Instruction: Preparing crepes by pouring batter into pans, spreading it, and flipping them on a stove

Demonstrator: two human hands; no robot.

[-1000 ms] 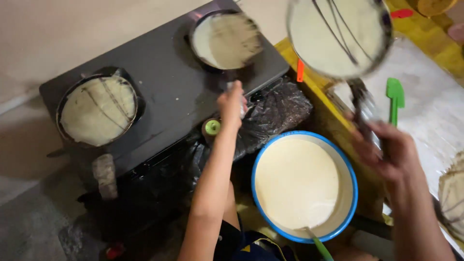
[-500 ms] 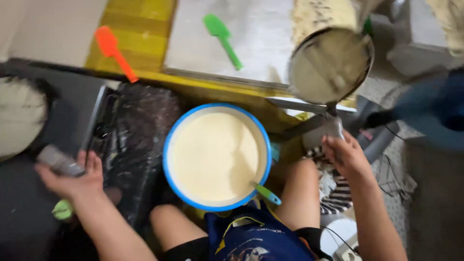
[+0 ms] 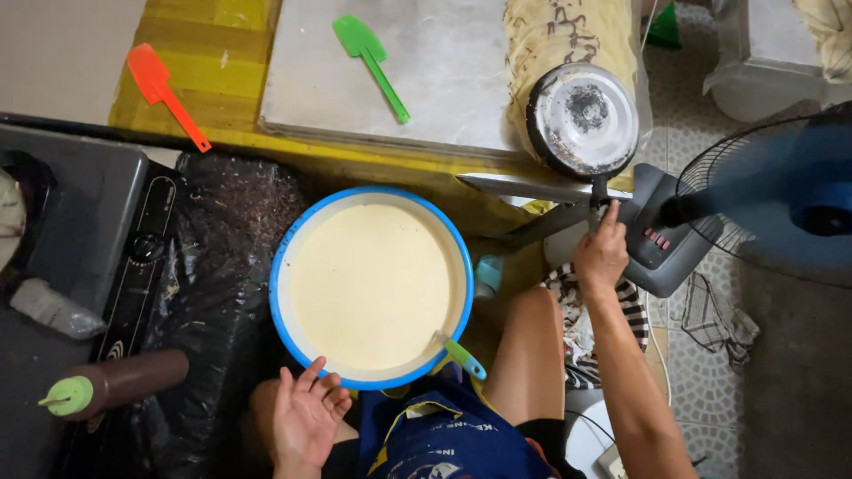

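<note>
My right hand (image 3: 602, 253) grips the handle of a small frying pan (image 3: 582, 119), turned upside down over a stack of thin crepes (image 3: 568, 40) on a metal tray (image 3: 435, 80). The pan's blackened round bottom faces me. My left hand (image 3: 306, 417) rests open by my knee, just below the rim of a big blue basin (image 3: 282, 266) full of pale batter. A ladle with a green-blue handle (image 3: 463, 357) leans in the basin's lower right.
A black stove (image 3: 80, 231) stands at the left, with a brown squeeze bottle (image 3: 115, 381) lying on it. An orange spatula (image 3: 164, 93) and a green spatula (image 3: 371, 64) lie at the top. A running fan (image 3: 781, 204) stands at the right.
The pan has gone from tilted with a crepe in it to face down on the crepe stack. My left hand has left the stove area and now lies open by the basin.
</note>
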